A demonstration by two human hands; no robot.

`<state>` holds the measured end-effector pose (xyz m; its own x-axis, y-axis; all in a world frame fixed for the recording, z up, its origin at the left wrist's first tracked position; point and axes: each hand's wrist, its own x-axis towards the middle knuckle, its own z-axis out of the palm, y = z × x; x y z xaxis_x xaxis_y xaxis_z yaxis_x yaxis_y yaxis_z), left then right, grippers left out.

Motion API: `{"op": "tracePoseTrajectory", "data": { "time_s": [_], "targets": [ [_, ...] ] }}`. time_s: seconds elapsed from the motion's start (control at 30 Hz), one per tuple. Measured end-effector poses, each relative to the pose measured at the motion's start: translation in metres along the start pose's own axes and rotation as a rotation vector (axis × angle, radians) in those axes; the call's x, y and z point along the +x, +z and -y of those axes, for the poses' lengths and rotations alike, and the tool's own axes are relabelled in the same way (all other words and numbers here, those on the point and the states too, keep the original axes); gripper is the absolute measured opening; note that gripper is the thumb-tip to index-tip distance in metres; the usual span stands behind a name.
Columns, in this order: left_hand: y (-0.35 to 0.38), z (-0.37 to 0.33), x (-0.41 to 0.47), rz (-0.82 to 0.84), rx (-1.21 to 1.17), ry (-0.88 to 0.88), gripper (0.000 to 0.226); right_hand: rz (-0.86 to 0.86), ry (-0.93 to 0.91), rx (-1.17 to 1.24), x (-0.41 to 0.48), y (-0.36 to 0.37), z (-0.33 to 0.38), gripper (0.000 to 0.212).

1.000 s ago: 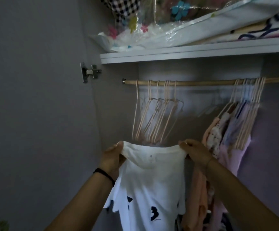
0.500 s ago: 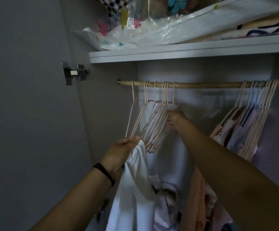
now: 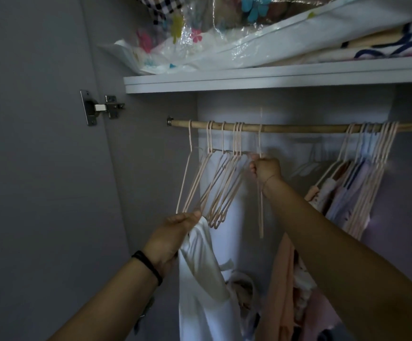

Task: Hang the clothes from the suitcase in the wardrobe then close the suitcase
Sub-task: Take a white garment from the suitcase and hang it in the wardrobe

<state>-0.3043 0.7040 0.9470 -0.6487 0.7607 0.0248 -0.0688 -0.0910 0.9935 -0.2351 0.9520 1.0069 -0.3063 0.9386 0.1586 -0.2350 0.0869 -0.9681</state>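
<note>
I stand at the open wardrobe. My left hand grips the top of a white garment, which hangs down limp below it. My right hand is raised under the wooden rail and holds one pale pink hanger, pulled a little to the right of the bunch. Several empty pink hangers hang on the rail at the left. The suitcase is out of view.
Clothes on pink hangers fill the rail's right end. A white shelf above carries bedding in plastic bags. The wardrobe door with its metal hinge stands open at left. More clothes lie low inside.
My right hand let go of the white garment and rose to the empty hangers, taking one and drawing it rightward. The garment now hangs from my left hand alone.
</note>
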Motion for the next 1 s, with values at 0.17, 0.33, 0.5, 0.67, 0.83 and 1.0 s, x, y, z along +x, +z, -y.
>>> {"op": "tracePoseTrajectory", "data": {
  "time_s": [0.17, 0.33, 0.5, 0.67, 0.83, 1.0],
  "targets": [
    [0.003, -0.004, -0.007, 0.093, -0.032, -0.022, 0.018, 0.016, -0.178, -0.104, -0.074, -0.03, -0.011, 0.032],
    [0.005, -0.003, -0.011, 0.136, -0.03, -0.043, 0.016, 0.044, -0.271, -0.07, -0.166, -0.077, -0.034, 0.02],
    [0.014, 0.001, -0.019, 0.222, 0.001, -0.06, 0.022, -0.076, -0.02, -0.125, -0.185, -0.111, -0.049, 0.026],
    [0.026, 0.006, -0.03, 0.267, 0.058, -0.023, 0.023, -0.184, -0.013, -0.13, -0.207, -0.137, -0.063, 0.036],
    [0.029, 0.011, -0.036, 0.299, 0.121, 0.005, 0.013, 0.039, -0.177, 0.214, -0.228, -0.145, -0.021, 0.029],
    [0.038, 0.014, -0.042, 0.336, 0.25, 0.068, 0.019, 0.247, -0.171, 0.495, -0.229, -0.146, 0.015, 0.034]
  ]
}}
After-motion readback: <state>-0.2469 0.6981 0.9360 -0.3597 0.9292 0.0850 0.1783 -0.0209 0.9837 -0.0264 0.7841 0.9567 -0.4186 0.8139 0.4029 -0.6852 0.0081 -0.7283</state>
